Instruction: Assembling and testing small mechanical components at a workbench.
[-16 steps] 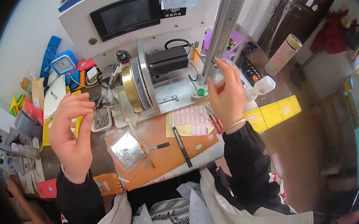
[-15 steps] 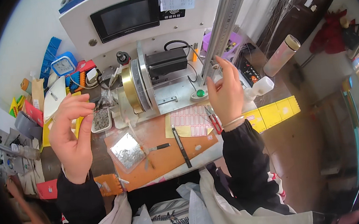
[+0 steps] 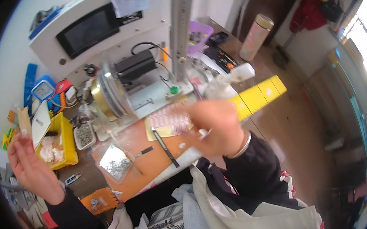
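Note:
My left hand (image 3: 32,169) is raised beside the yellow bin (image 3: 69,145), open, its fingers stretched upward and nothing visible in them. Motion smears my right hand (image 3: 220,126) over the right part of the work mat; its fingers cannot be made out, and a small pale spot shows near them. Just left of it lies a sheet of red-framed labels (image 3: 166,122). A black utility knife (image 3: 165,147) rests on the orange mat (image 3: 143,173). Farther left are a clear flat box of silvery bits (image 3: 115,163) and a dark-handled small tool (image 3: 144,152).
Behind the mat stands a machine with a brass-coloured disc (image 3: 101,98), black motor (image 3: 135,66) and upright metal column (image 3: 182,30). A tray of small metal parts (image 3: 84,135) sits left. Yellow rulers (image 3: 259,98), a white bottle (image 3: 242,72) and a pink tumbler (image 3: 256,37) are right.
My left hand has moved left, away from the machine. My right hand has come down from the column toward the mat, now covering where the red-handled scissors lay. The whole view has shifted.

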The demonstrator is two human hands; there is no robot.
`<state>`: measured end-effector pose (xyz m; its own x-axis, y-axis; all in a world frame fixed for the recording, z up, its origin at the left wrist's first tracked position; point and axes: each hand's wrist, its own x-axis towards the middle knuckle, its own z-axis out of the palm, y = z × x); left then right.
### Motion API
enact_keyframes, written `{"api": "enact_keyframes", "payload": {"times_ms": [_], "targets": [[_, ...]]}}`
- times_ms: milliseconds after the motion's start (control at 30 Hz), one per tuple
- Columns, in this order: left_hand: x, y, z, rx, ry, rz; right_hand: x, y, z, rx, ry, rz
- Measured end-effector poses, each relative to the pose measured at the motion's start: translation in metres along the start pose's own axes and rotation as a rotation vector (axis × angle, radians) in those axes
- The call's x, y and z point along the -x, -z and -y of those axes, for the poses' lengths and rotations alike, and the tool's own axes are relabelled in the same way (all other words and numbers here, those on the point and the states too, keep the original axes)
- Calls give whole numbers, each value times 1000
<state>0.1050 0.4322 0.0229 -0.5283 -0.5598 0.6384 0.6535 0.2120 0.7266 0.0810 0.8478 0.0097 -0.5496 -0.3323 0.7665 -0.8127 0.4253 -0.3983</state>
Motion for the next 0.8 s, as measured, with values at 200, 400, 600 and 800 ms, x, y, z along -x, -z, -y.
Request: {"api": "enact_keyframes", "payload": {"times_ms": [200,400,600,800], "targets": [[47,-27,5,-197,-92,498,124,56,-8,-23,-539,172],[137,-150,-15,-113,-208,1023,280,148,-28,693,-1205,109],[184,-222,-8,-58,-226,1242,314,193,-13,1015,-1173,247],[238,-278,-24,-40,-275,1325,167,97,6,278,-652,-174]]}}
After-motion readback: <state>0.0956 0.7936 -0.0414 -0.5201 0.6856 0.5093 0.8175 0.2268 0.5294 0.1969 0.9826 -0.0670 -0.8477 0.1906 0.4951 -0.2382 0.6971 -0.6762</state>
